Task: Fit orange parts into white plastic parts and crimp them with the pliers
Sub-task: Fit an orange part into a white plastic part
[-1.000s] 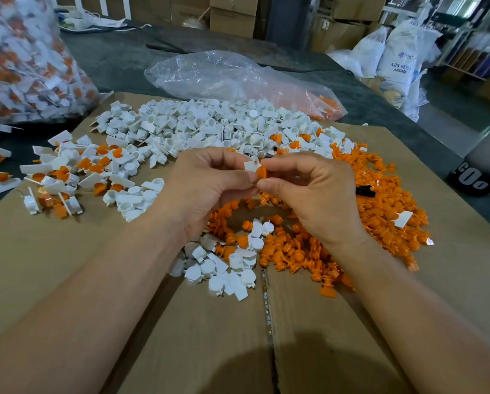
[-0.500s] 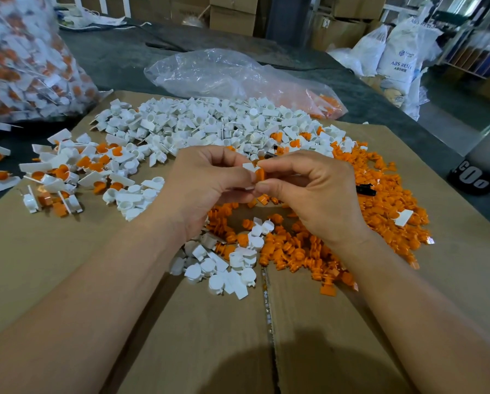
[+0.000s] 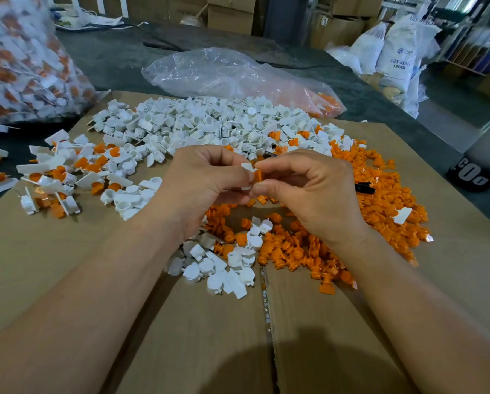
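Two hands meet mid-frame: the left hand (image 3: 204, 183) pinches a small white plastic cup-shaped part (image 3: 246, 167), and the right hand (image 3: 309, 191) pinches a small orange plastic insert (image 3: 258, 175) against its 3 o'clock side. The insert looks only partly seated. Pushed in skewed, it could jam or slip out and drop into the loose orange heap (image 3: 380, 200) at 4 o'clock on the brown cardboard sheet (image 3: 67, 280). I cannot make out any pliers.

Plain brown cardboard (image 3: 181, 336). The far heap (image 3: 209, 123) is white, the right heap (image 3: 380, 200) bright orange, the left scatter (image 3: 61, 172) a mix of both. Held up: one white part (image 3: 247, 167), one orange part (image 3: 258, 176). The bag (image 3: 215, 72) is clear, the cloth (image 3: 110, 61) dark grey, the sacks (image 3: 397, 52) white with blue print.
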A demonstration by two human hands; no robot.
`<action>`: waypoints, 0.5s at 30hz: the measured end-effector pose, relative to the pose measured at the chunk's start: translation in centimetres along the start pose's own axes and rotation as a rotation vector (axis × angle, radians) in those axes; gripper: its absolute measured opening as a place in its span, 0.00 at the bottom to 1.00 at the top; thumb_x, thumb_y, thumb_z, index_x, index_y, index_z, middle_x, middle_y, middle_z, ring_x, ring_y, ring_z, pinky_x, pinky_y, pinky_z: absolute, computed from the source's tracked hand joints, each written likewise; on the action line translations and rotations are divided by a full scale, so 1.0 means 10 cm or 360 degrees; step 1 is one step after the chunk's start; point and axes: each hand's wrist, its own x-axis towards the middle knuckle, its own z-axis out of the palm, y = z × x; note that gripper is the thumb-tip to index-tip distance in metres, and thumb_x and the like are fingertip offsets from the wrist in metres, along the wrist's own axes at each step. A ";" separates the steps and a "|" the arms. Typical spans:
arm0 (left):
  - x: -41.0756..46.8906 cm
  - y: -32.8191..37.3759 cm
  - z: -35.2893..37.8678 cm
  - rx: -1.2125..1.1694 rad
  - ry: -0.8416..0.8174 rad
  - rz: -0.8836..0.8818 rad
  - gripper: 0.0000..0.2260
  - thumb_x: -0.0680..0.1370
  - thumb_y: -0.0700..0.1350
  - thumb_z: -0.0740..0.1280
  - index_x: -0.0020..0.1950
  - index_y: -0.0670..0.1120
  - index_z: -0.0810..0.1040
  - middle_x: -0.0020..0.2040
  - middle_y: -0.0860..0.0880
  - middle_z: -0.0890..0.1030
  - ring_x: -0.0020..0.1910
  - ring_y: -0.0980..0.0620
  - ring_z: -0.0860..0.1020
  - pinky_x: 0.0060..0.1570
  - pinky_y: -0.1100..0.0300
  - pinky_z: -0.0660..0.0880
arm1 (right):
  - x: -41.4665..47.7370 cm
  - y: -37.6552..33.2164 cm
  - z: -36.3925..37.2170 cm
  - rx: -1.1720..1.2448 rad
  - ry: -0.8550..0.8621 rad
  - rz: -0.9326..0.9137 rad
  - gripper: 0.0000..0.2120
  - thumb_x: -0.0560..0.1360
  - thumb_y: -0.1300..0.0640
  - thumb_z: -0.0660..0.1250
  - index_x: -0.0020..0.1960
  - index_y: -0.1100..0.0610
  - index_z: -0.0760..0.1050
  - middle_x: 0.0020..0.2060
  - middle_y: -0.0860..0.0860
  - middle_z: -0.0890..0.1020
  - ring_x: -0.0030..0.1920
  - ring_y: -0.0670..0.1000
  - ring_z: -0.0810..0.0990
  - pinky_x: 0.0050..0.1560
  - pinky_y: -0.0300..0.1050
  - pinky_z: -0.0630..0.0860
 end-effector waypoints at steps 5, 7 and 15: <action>0.00 0.03 -0.02 0.0039 -0.0011 0.0014 0.08 0.69 0.31 0.69 0.33 0.42 0.77 0.27 0.48 0.80 0.26 0.53 0.79 0.26 0.65 0.75 | 0.01 0.02 -0.01 -0.0009 -0.0044 0.0055 0.18 0.64 0.63 0.75 0.52 0.54 0.77 0.41 0.49 0.81 0.43 0.46 0.81 0.46 0.37 0.78; -0.01 0.03 -0.03 0.0041 -0.0014 0.0021 0.08 0.68 0.31 0.70 0.33 0.42 0.78 0.28 0.47 0.80 0.27 0.53 0.79 0.27 0.64 0.76 | 0.01 0.03 -0.01 0.0004 -0.0037 0.0064 0.20 0.64 0.64 0.75 0.53 0.52 0.75 0.41 0.45 0.80 0.43 0.44 0.81 0.46 0.34 0.77; -0.02 0.04 -0.03 0.0119 -0.0026 -0.0004 0.06 0.68 0.32 0.70 0.34 0.42 0.78 0.26 0.47 0.79 0.23 0.54 0.77 0.23 0.66 0.72 | 0.01 0.04 -0.01 0.0029 -0.0048 0.0003 0.18 0.66 0.64 0.73 0.53 0.53 0.76 0.43 0.46 0.80 0.44 0.47 0.82 0.47 0.41 0.79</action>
